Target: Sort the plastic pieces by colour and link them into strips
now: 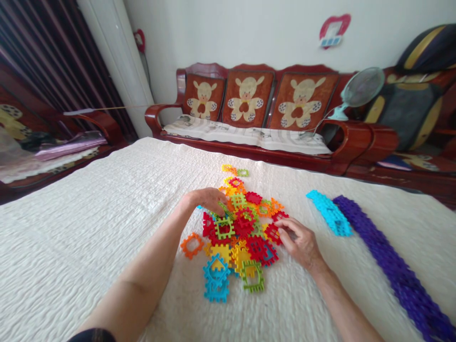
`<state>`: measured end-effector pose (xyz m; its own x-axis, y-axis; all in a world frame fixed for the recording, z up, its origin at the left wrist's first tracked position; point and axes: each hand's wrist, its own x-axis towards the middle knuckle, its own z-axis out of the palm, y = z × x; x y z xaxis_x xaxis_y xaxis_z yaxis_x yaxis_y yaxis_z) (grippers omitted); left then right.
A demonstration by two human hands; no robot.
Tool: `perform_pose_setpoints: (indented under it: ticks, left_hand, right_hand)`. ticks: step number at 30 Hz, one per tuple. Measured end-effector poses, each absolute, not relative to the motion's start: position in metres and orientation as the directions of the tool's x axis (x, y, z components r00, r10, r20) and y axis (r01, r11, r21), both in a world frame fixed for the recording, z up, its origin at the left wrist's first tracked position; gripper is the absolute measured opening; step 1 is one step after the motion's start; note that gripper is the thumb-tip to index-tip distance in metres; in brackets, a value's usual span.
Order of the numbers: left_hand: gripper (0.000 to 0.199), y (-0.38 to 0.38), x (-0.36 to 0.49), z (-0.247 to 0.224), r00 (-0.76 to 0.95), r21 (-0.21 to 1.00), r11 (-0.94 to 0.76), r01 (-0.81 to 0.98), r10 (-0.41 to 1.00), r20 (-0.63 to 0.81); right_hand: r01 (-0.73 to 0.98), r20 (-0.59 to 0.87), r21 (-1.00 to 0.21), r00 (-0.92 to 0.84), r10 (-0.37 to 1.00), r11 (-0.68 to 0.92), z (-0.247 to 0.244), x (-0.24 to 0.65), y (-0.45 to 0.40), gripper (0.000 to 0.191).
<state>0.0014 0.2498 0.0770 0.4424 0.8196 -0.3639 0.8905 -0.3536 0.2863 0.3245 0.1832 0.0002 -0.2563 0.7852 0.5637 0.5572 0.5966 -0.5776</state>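
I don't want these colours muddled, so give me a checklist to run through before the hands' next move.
1. Left hand at the heap: ok, over its left side.
2. Right hand at the heap: ok, fingers by a red piece on its right edge.
3. Piece firmly gripped: cannot tell, for either hand.
4. Heap all one colour: not ok, red, yellow, green, orange and blue are mixed.
5. Purple strip apart from the heap: ok, off to the right.
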Motion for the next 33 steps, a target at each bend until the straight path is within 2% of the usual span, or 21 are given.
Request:
perform_pose_setpoints:
  ticks: [5, 13, 16, 20, 24, 28, 30, 33]
  left_hand:
    - [0.042, 0.241, 0.016, 0.083, 0.474, 0.166, -0.444, 0.881, 0.824, -0.312]
    - [0.032, 0.237, 0.026, 0.087, 0.467, 0.211, -0.421, 0.882, 0.842, -0.27]
    - [0.028, 0.24, 0.019, 0.085, 0.455, 0.315, -0.378, 0.871, 0.861, -0.227]
    - [0.024, 0.246, 0.013, 0.085, 0.361, 0.505, -0.282, 0.816, 0.93, -0.063]
    - [0.024, 0.252, 0.023, 0.076, 0.174, 0.58, -0.152, 0.8, 0.985, 0.017]
    - [0.032, 0.26, 0.025, 0.064, 0.111, 0.65, -0.133, 0.749, 0.991, 0.075]
    - [0.039, 0.263, 0.016, 0.064, 0.062, 0.623, -0.117, 0.773, 0.992, 0.109]
    - [0.041, 0.265, -0.004, 0.071, 0.027, 0.446, -0.046, 0.894, 0.998, 0.049]
  right_hand:
    - [0.557, 0.565, -0.578, -0.254, 0.785, 0.597, -0.001, 0.325, 0.185, 0.013]
    - [0.56, 0.582, -0.562, -0.254, 0.772, 0.608, -0.003, 0.325, 0.185, 0.013]
    - [0.562, 0.579, -0.563, -0.256, 0.774, 0.606, -0.003, 0.325, 0.186, 0.013]
    - [0.566, 0.572, -0.567, -0.253, 0.781, 0.599, -0.003, 0.325, 0.187, 0.013]
    - [0.557, 0.555, -0.589, -0.246, 0.794, 0.585, -0.004, 0.325, 0.187, 0.013]
    - [0.54, 0.547, -0.611, -0.241, 0.802, 0.579, -0.003, 0.324, 0.186, 0.014]
    - [0.536, 0.549, -0.612, -0.241, 0.8, 0.581, -0.002, 0.323, 0.185, 0.013]
    - [0.54, 0.546, -0.61, -0.243, 0.801, 0.58, 0.0, 0.323, 0.185, 0.012]
